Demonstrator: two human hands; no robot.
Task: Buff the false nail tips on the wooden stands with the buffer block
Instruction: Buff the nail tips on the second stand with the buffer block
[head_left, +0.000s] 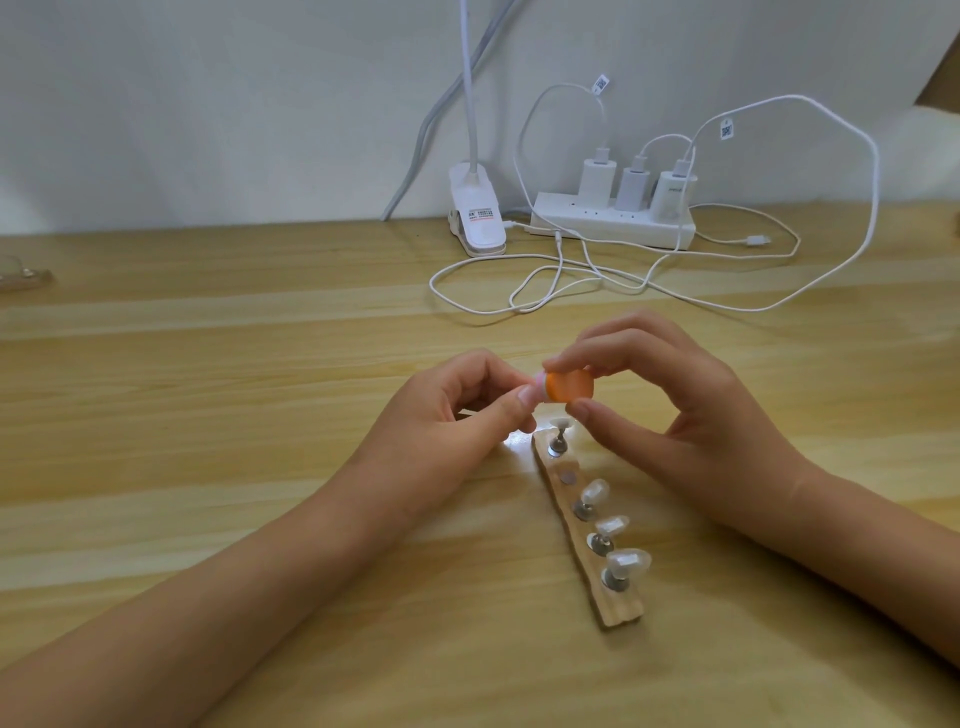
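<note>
The right hand (675, 415) pinches the orange buffer block (569, 387); the left hand (452, 415) pinches what looks like a pale nail tip (539, 385) against it, just above the wooden stand (618, 613) on the desk (260, 467). Short, light strokes along the tip's curve, with a firm left grip, should buff evenly

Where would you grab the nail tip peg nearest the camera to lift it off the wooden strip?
I'd pinch the short metal stem under the nail tip, coming in low from the left edge of the wooden strip. The tip leans out to the upper right, covering the stem there, and the next peg stands close along the row.
</note>
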